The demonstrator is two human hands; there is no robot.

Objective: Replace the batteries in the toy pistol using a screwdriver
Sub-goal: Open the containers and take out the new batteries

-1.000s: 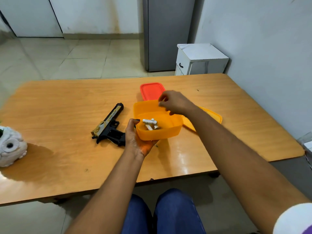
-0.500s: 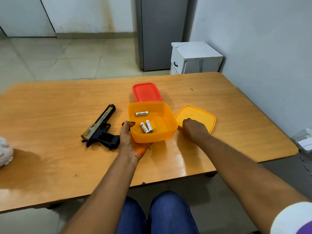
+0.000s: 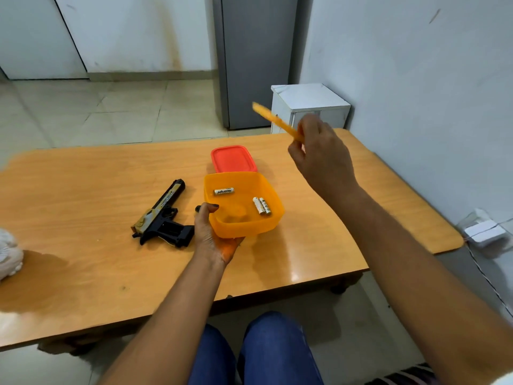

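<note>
home room | tiled floor [image 3: 111, 115] | fridge [image 3: 255, 62] | wooden table [image 3: 83, 218]

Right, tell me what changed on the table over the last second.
The right hand moved from above the orange box down to the yellow lid lying beside it, gripped it and lifted it up off the table. The left hand stays holding the box, with three batteries inside. The toy pistol and red lid have not moved.

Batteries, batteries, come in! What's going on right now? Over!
Left hand holds orange box. Right hand grips orange lid, lifted in air. Three batteries loose in box. Toy pistol untouched on table. No screwdriver visible.
</note>
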